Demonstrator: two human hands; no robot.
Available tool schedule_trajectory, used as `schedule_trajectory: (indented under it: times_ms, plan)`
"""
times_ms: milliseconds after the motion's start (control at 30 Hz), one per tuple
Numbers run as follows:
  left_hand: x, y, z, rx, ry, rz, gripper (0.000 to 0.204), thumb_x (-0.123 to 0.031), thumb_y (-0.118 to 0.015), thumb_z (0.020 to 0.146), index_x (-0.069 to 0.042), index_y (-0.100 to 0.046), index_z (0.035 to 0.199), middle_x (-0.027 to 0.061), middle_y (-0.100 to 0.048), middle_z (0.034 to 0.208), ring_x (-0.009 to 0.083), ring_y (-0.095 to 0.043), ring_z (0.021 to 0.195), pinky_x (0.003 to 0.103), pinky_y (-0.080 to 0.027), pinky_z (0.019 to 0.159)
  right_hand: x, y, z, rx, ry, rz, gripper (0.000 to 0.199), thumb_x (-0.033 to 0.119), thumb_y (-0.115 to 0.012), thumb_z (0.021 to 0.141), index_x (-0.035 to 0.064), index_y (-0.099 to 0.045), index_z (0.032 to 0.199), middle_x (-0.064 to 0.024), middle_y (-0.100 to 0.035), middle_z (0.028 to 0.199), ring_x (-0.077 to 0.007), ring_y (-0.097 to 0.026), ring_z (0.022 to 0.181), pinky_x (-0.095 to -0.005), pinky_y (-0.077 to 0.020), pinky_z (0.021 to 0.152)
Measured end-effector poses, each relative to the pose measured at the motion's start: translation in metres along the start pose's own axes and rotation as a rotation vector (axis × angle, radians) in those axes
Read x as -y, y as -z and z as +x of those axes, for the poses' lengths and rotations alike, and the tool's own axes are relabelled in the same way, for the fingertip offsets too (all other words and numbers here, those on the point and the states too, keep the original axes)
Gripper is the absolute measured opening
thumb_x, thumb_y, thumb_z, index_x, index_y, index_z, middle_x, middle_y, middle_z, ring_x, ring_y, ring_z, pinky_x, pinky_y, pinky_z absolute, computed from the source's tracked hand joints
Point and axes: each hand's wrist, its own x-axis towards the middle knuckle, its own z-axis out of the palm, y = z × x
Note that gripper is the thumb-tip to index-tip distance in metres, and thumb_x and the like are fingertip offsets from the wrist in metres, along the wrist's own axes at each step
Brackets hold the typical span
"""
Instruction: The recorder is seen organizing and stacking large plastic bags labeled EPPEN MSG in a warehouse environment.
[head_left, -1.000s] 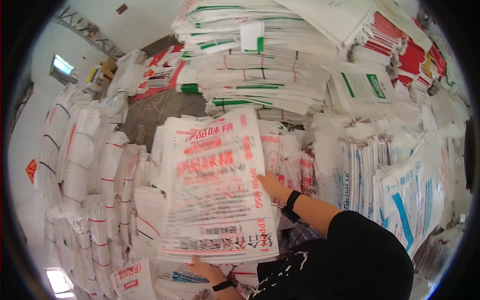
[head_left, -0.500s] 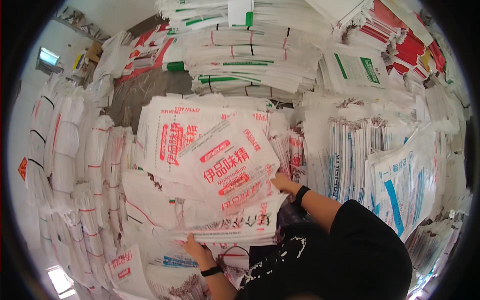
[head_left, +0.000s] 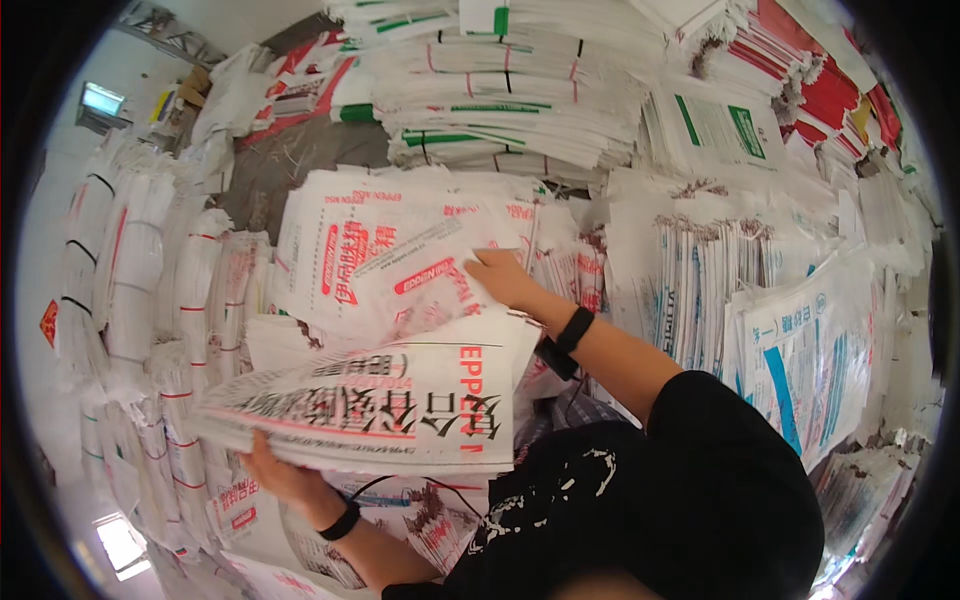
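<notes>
My left hand (head_left: 288, 478) is closed on the near left edge of a white woven sack (head_left: 440, 400), thumb on top and other fingers partly hidden beneath. The sack bears large black and red print and curves up over a pile. Farther up, my right hand (head_left: 507, 283) is closed, its fingertips pinching a fold of white sack beside a red printed label. Under and beyond both hands lies a pile of flat white sacks (head_left: 320, 230) with red print. Dark bands circle both wrists.
Tied bundles of white sacks (head_left: 190, 300) stand on the left, and stacked bundles with green print (head_left: 510, 110) lie at the back. On the right are upright sack bundles (head_left: 710, 290) and a sack with blue print (head_left: 800, 370). A folded sack bundle (head_left: 440, 525) sits close to my body.
My left hand has moved left, drawing the sack's edge along and spreading its black-printed side. My right hand has moved up and left from the pile's right edge onto the red-printed sacks.
</notes>
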Motion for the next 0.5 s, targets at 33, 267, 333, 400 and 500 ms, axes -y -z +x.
schedule_trajectory:
  times_ms: [33, 267, 333, 400, 500]
  plan:
    - [-0.009, 0.022, 0.008, 0.006, -0.408, 0.464, 0.036, -0.013, -0.056, 0.091, 0.004, -0.053, 0.122, 0.0165, -0.059, 0.117, 0.0254, -0.062, 0.102, 0.037, -0.053, 0.086, 0.034, 0.002, 0.018, -0.016, 0.067, 0.056, 0.036, 0.029, -0.057, 0.091, -0.0053, -0.055, 0.081, -0.0282, -0.054, 0.074, -0.0337, -0.05, 0.062, -0.043, -0.0423, 0.063]
    - [-0.054, 0.075, 0.001, -0.226, -0.983, 0.406, 0.053, -0.015, -0.072, 0.085, 0.009, -0.051, 0.127, 0.023, -0.061, 0.11, 0.0355, -0.063, 0.1, 0.043, -0.057, 0.074, 0.23, 0.013, 0.082, -0.035, 0.587, 0.187, 0.029, 0.022, -0.053, 0.097, -0.0037, -0.048, 0.084, -0.0133, -0.046, 0.068, -0.0172, -0.044, 0.063, -0.0348, -0.0401, 0.061]
    - [-0.051, 0.063, -0.02, -0.253, -1.051, 0.666, 0.039, -0.014, -0.058, 0.095, 0.008, -0.051, 0.126, 0.0219, -0.056, 0.116, 0.0322, -0.062, 0.1, 0.043, -0.057, 0.082, 0.244, 0.005, 0.095, -0.059, 0.584, 0.153, 0.03, 0.022, -0.053, 0.097, -0.0034, -0.046, 0.082, -0.0138, -0.046, 0.069, -0.0174, -0.044, 0.064, -0.0353, -0.0397, 0.061]
    - [-0.012, 0.095, -0.015, -0.232, -0.792, 0.548, 0.042, -0.02, -0.059, 0.095, 0.006, -0.051, 0.127, 0.0216, -0.056, 0.124, 0.0308, -0.061, 0.106, 0.044, -0.055, 0.088, 0.236, -0.007, 0.111, -0.073, 0.6, 0.263, 0.033, 0.026, -0.054, 0.094, -0.0041, -0.049, 0.08, -0.0261, -0.05, 0.076, -0.0427, -0.049, 0.07, -0.0461, -0.04, 0.064]
    - [0.082, 0.067, -0.024, -0.08, 0.021, -0.232, 0.043, -0.027, -0.055, 0.097, 0.002, -0.051, 0.129, 0.016, -0.058, 0.127, 0.0263, -0.057, 0.114, 0.043, -0.046, 0.102, 0.158, 0.001, 0.106, 0.335, 0.113, 0.764, 0.046, 0.043, -0.053, 0.098, 0.0012, -0.063, 0.115, -0.0124, -0.07, 0.104, -0.0235, -0.066, 0.092, -0.0363, -0.0517, 0.081]
